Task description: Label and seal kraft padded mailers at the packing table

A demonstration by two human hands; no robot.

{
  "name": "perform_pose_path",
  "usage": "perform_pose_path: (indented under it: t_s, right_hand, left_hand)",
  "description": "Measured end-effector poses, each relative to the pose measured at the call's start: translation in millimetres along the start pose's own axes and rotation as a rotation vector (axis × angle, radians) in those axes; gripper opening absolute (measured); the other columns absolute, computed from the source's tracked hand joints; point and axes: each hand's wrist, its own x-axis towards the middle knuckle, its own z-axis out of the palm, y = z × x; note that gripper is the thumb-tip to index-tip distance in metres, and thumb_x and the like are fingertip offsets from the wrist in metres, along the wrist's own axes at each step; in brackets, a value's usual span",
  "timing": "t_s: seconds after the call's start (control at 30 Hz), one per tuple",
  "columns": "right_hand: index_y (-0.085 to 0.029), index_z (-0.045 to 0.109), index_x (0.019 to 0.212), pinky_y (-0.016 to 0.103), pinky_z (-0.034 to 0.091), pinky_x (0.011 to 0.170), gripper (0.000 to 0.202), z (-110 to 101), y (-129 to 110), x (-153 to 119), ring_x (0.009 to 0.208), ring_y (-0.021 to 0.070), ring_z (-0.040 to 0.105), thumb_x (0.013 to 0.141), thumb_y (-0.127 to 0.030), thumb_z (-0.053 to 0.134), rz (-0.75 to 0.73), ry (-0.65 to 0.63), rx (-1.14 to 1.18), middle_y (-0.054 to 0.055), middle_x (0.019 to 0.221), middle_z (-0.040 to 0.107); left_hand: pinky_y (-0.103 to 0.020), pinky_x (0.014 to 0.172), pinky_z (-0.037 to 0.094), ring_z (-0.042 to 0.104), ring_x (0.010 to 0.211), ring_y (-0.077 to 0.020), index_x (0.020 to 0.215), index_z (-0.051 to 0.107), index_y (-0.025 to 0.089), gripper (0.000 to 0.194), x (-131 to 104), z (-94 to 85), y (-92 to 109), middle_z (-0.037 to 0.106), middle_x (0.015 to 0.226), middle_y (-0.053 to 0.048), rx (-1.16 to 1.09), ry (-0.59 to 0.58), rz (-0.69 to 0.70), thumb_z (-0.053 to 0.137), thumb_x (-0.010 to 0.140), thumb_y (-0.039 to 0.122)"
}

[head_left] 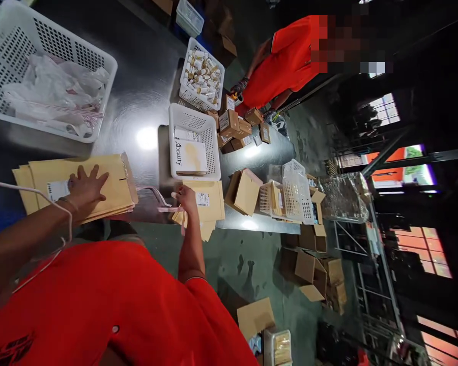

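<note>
My left hand (pixel 87 186) lies with its fingers spread on a stack of yellow padded envelopes (pixel 80 170) at the table's near edge. The top envelope has a white label by my wrist and a strip along its right end. My right hand (pixel 183 197) is closed at the left side of a second pile of labelled envelopes (pixel 209 201). A pinkish strip (pixel 168 209) runs out from its fingers, and more pale strips lie between the two stacks. Just beyond this hand stands a white basket (pixel 196 117) holding white and cream printed cards (pixel 193 156).
A large white basket (pixel 109 63) of clear plastic bags stands at the far left. Further back are a basket of small bottles (pixel 202 76), small brown boxes (pixel 229 123) and a person in red (pixel 282 66). Open cartons (pixel 311 269) stand on the floor at right.
</note>
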Motion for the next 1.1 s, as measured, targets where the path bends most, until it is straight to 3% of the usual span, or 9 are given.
perform_pose_path:
  t_s: [0.1,0.23,0.37,0.5,0.6,0.67,0.8,0.97,1.1]
  right_hand:
    - [-0.023,0.067,0.069,0.03,0.054,0.079,0.026,60,-13,4,0.076,0.0204,0.063,0.088,-0.018,0.085,-0.002,-0.108,-0.131,0.0,0.067,0.063]
    - [-0.018,0.085,0.099,0.026,0.057,0.093,0.009,131,-32,12,0.097,0.02,0.075,0.104,-0.022,0.078,-0.09,-0.211,-0.202,0.006,0.096,0.083]
    - [-0.017,0.086,0.119,0.025,0.057,0.096,0.02,155,-43,4,0.109,0.0209,0.078,0.109,-0.014,0.069,-0.221,-0.34,-0.423,0.009,0.117,0.087]
    - [-0.017,0.079,0.135,0.027,0.061,0.089,0.026,176,-44,-14,0.107,0.0225,0.079,0.118,-0.021,0.06,-0.343,-0.393,-0.606,0.012,0.137,0.081]
    - [-0.015,0.07,0.147,0.031,0.065,0.086,0.034,197,-39,-27,0.107,0.0245,0.08,0.122,-0.036,0.06,-0.377,-0.412,-0.64,0.017,0.143,0.076]
    - [-0.014,0.064,0.156,0.033,0.067,0.088,0.048,205,-36,-33,0.112,0.0271,0.08,0.119,-0.044,0.067,-0.405,-0.415,-0.624,0.018,0.143,0.075]
    - [-0.016,0.057,0.167,0.034,0.069,0.095,0.067,199,-32,-32,0.121,0.0291,0.079,0.112,-0.046,0.08,-0.435,-0.427,-0.553,0.017,0.142,0.075]
    - [-0.02,0.068,0.154,0.033,0.063,0.109,0.045,146,-24,0,0.127,0.0253,0.076,0.11,-0.019,0.076,-0.312,-0.364,-0.437,0.013,0.143,0.076]
    - [-0.016,0.074,0.136,0.029,0.06,0.095,0.029,112,-5,23,0.112,0.0218,0.077,0.109,-0.007,0.068,-0.229,-0.313,-0.503,0.014,0.143,0.074]
  left_hand:
    - [-0.083,0.136,0.029,0.013,0.18,-0.0606,0.172,0.06,0.01,0.097,7,-1.0,11,0.027,0.194,-0.03,0.023,-0.016,0.073,0.097,0.083,0.022]
    - [-0.079,0.129,0.042,0.023,0.178,-0.0591,0.174,0.059,0.022,0.103,16,1.7,12,0.031,0.195,-0.026,0.024,-0.074,0.096,0.101,0.081,0.031]
    - [-0.079,0.127,0.045,0.025,0.178,-0.0575,0.178,0.054,0.022,0.102,15,3.0,8,0.03,0.195,-0.026,0.046,-0.062,0.085,0.094,0.084,0.023]
    - [-0.075,0.131,0.043,0.03,0.176,-0.0576,0.181,0.044,0.01,0.113,13,0.3,13,0.035,0.19,-0.036,0.069,-0.027,0.069,0.095,0.081,0.017]
    - [-0.07,0.143,0.023,0.02,0.182,-0.0527,0.183,0.037,0.0,0.125,22,-4.9,16,0.03,0.19,-0.039,0.169,0.044,0.189,0.097,0.073,0.01]
    - [-0.065,0.147,0.01,0.011,0.184,-0.0511,0.183,0.035,-0.003,0.136,34,-8.5,15,0.024,0.193,-0.038,0.213,-0.014,0.323,0.099,0.063,0.006]
    - [-0.063,0.148,0.011,0.009,0.183,-0.0549,0.185,0.029,-0.008,0.154,59,-9.5,5,0.017,0.194,-0.04,0.207,-0.176,0.357,0.106,0.053,0.015]
    - [-0.066,0.146,0.016,0.008,0.183,-0.0575,0.186,0.025,-0.009,0.159,68,-10.0,-5,0.014,0.193,-0.04,0.249,-0.203,0.372,0.109,0.054,0.019]
    - [-0.082,0.141,0.01,0.006,0.182,-0.0607,0.185,0.034,-0.002,0.143,63,-14.0,6,0.018,0.195,-0.036,0.174,-0.179,0.378,0.108,0.066,0.026]
